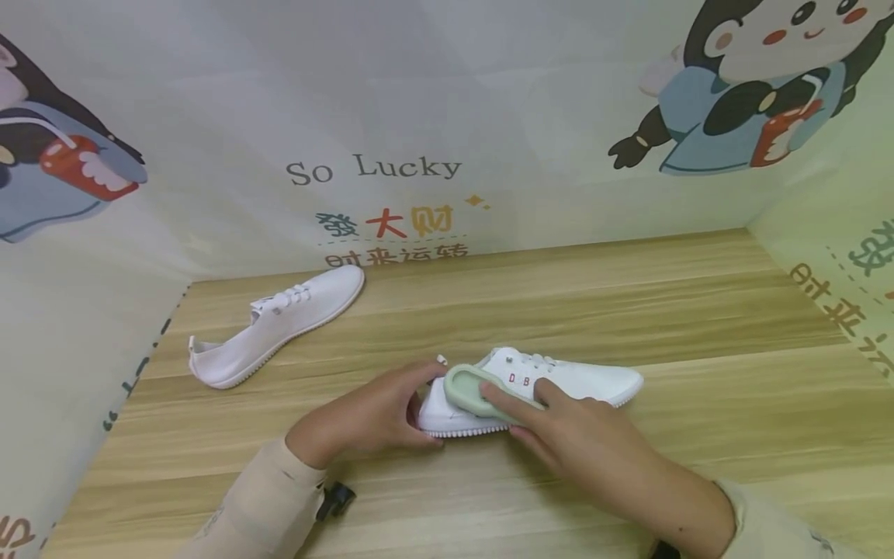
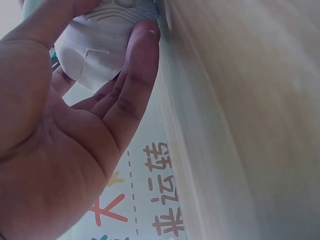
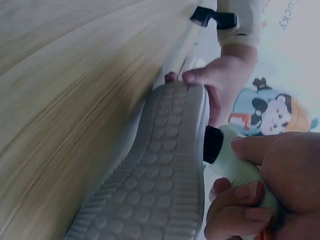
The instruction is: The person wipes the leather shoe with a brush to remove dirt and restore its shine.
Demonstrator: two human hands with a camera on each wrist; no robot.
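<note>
A white lace-up shoe point(image 1: 597, 382) rests on the wooden table, toe pointing right, tilted so its side faces up. My left hand point(image 1: 373, 411) grips it round the heel, thumb near the sole; the left wrist view shows the fingers wrapped about the heel point(image 2: 100, 50). My right hand point(image 1: 583, 439) holds a pale green brush point(image 1: 464, 388), index finger laid along its back, against the shoe's side near the heel. In the right wrist view the dark bristles point(image 3: 213, 145) touch the upper, next to the dotted sole point(image 3: 155, 165).
A second white shoe point(image 1: 307, 310) lies at the back left of the wooden table point(image 1: 698, 326). Printed cloth walls point(image 1: 545, 155) enclose the table at the back and sides. A black camera mount point(image 1: 337, 501) sits at the left wrist.
</note>
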